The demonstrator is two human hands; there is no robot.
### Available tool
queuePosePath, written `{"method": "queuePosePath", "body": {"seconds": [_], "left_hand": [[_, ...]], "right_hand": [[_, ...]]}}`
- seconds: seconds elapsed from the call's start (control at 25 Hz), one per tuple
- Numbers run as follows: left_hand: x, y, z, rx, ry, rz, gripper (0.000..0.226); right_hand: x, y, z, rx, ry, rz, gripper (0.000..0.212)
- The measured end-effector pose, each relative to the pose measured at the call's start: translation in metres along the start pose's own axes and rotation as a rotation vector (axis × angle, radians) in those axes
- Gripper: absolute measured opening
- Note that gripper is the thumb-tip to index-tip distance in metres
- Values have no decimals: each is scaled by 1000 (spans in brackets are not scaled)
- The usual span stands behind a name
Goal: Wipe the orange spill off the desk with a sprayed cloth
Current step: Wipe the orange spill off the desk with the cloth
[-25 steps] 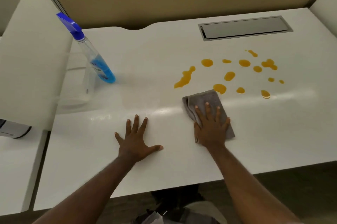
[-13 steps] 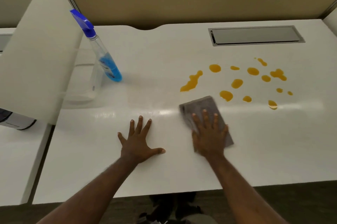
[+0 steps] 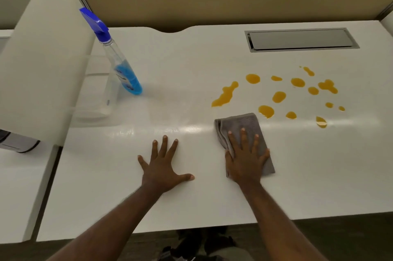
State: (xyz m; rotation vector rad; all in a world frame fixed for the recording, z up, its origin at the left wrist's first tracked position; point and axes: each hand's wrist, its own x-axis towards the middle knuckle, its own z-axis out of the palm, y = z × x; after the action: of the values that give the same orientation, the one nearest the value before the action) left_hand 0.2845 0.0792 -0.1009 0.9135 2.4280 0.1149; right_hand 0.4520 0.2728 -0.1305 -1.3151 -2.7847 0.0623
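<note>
Several orange spill (image 3: 278,96) blobs lie scattered over the right half of the white desk (image 3: 191,69). A folded grey cloth (image 3: 240,124) lies flat just in front of the nearest blobs, its far edge a short gap from them. My right hand (image 3: 246,160) presses flat on the cloth's near half, fingers spread. My left hand (image 3: 163,167) rests palm down on bare desk to the cloth's left, holding nothing.
A spray bottle (image 3: 121,69) with a blue trigger and blue liquid stands at the left of the desk beside a white divider panel (image 3: 42,58). A metal cable hatch (image 3: 302,39) is set into the far right. The desk's front edge runs below my forearms.
The view shifted slightly. My right hand slid the cloth a little left and back, then returned it close beneath the nearest orange blobs. My left hand stayed flat in place.
</note>
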Motion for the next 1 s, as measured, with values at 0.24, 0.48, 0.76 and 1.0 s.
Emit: {"method": "queuePosePath", "body": {"seconds": [0.24, 0.48, 0.76, 1.0], "left_hand": [[1, 1, 1, -3, 1, 0, 126], [0, 11, 1, -20, 10, -30, 127], [-9, 133, 47, -36, -5, 25, 118], [-12, 163, 57, -90, 2, -113, 119]], "right_hand": [[-10, -62, -5, 35, -106, -271, 69], [15, 60, -8, 8, -27, 47, 64], [-3, 106, -6, 17, -71, -276, 68], [47, 151, -19, 97, -116, -68, 69]]}}
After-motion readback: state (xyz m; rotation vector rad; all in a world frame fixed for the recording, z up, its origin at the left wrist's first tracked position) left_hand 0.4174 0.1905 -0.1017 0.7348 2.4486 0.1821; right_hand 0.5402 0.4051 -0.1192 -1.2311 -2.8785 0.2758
